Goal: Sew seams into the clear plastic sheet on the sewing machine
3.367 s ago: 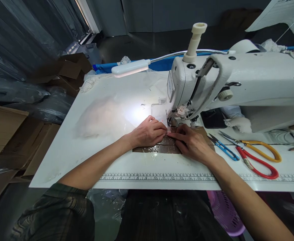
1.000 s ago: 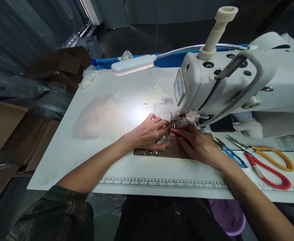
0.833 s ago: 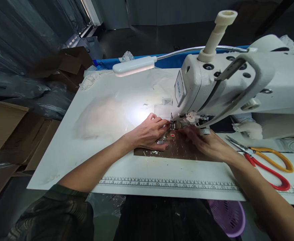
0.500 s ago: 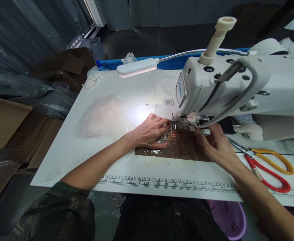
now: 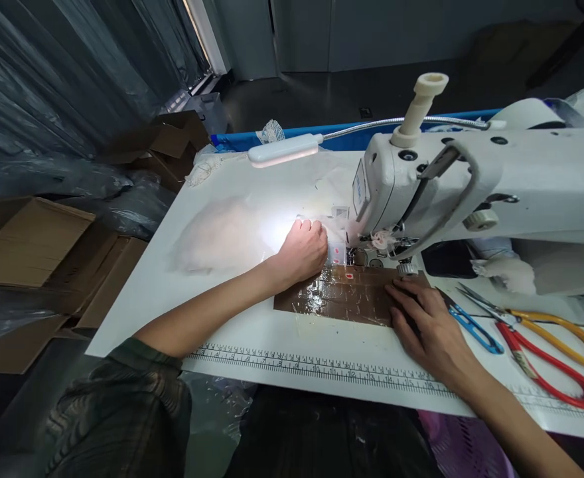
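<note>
My left hand (image 5: 302, 251) is closed in a loose fist just left of the needle of the white sewing machine (image 5: 451, 179), pinching a small white piece (image 5: 336, 252) with red marks under the presser foot. Flat on the table lies my right hand (image 5: 429, 323), fingers stretched out, pressing the right end of a brown taped patch (image 5: 342, 295) in front of the needle. A small red mark (image 5: 349, 275) shows on the patch.
Blue thread snips (image 5: 474, 328) and red-and-yellow scissors (image 5: 545, 345) lie right of my right hand. A gooseneck lamp (image 5: 285, 147) lights the white table (image 5: 212, 292). A ruler strip (image 5: 316, 366) runs along the front edge. Cardboard boxes (image 5: 33, 245) stand at the left.
My right hand left the needle area, went right and came down flat on the patch's right end. My left hand closed into a fist and shifted slightly back beside the presser foot.
</note>
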`<state>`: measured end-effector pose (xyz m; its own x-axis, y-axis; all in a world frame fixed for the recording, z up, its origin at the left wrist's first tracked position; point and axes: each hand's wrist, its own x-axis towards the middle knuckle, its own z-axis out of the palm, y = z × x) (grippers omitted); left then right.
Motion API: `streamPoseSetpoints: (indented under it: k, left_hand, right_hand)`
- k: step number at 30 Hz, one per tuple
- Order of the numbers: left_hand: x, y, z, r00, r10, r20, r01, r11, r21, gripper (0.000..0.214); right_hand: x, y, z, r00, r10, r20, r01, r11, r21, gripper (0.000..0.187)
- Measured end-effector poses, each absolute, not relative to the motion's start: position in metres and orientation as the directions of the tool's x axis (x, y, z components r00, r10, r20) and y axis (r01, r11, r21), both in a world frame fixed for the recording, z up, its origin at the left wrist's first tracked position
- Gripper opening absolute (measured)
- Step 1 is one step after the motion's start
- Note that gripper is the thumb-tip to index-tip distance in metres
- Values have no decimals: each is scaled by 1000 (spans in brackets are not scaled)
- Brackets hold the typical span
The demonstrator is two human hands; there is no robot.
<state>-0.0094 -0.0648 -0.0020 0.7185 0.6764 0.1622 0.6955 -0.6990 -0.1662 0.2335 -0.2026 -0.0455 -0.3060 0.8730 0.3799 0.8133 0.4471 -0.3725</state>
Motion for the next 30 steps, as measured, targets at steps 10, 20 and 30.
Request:
streamPoseSetpoints:
  k: [10, 20, 30]
  left_hand:
    - [0, -9, -6, 880, 461, 117, 467, -884, -31, 25]
    - [-114, -80, 46, 672, 724, 154, 705, -690, 167, 22]
    - [-112, -147, 5, 611, 755, 238, 765, -641, 68, 17]
  right_hand:
    - [237, -204, -52, -324, 850, 415, 807, 477, -348, 46]
    - [237, -201, -60, -340, 791, 510, 778, 540, -319, 54]
    - [238, -202, -63, -366, 778, 511, 795, 547, -263, 54]
